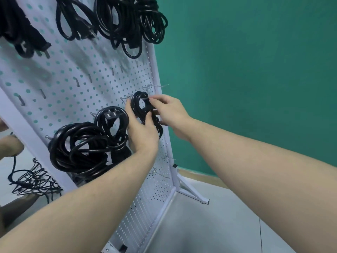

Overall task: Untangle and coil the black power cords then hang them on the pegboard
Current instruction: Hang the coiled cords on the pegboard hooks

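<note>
Both hands' grip holds coiled cord [140, 106] at pegboard [76, 70] hook.

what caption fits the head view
Both hands hold a coiled black cord at a pegboard hook.

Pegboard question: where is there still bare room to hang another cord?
Bare hooks jut above the coil both hands hold; more hooks sit below the right hand. The middle band of pegboard is bare. Crowded: top row, and left of the left hand.
</note>
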A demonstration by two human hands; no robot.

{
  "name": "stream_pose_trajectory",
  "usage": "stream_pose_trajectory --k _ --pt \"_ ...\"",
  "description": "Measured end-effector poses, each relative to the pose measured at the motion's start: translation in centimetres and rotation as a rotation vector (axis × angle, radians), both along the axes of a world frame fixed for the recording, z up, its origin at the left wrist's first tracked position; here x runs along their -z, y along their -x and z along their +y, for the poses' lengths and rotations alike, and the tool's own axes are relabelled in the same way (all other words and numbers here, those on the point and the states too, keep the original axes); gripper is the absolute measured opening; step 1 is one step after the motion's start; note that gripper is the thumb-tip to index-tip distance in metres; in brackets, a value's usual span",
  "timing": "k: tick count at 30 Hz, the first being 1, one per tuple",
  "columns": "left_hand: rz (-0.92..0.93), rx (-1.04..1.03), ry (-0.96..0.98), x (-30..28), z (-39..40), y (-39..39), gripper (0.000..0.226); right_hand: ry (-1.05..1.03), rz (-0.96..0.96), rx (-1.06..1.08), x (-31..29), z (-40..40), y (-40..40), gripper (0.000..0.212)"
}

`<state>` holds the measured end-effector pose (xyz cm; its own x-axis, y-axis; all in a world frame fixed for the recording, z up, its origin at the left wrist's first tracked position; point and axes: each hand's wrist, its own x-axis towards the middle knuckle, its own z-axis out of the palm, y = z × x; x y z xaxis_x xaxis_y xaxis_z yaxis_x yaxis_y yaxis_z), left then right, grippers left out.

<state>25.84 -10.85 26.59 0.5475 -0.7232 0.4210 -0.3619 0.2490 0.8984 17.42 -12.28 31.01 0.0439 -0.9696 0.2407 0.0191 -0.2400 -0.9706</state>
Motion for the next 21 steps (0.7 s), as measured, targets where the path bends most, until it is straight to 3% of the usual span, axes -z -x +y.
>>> stream_pose_trajectory --k 3,6,10,14,21 --pt "-0.087 0.006 -0.01 0.6 -0.1 0.1 0.067 -0.034 0.027 -0.021 0.8 1.0 1.0 0.015" --pt "-0.299 0.005 -0.003 2.5 1.5 0.8 0.077 -0.035 0.095 -0.008 2.3 2.0 2.2 0.032" --pt "-0.585 0.193 0.016 8.2 4.2 1.6 0.075 -0.111 0.187 0.05 5.9 3.1 4.5 0.03" --pt "-0.634 0.477 -0.139 12.7 5.0 2.9 0.064 -0.217 0.31 0.097 10.4 4.1 7.6 0.029" --pt "-0.733 0.734 -0.419 21.1 3.9 5.0 0.054 -0.405 0.495 0.139 21.3 7.1 13.0 0.033"
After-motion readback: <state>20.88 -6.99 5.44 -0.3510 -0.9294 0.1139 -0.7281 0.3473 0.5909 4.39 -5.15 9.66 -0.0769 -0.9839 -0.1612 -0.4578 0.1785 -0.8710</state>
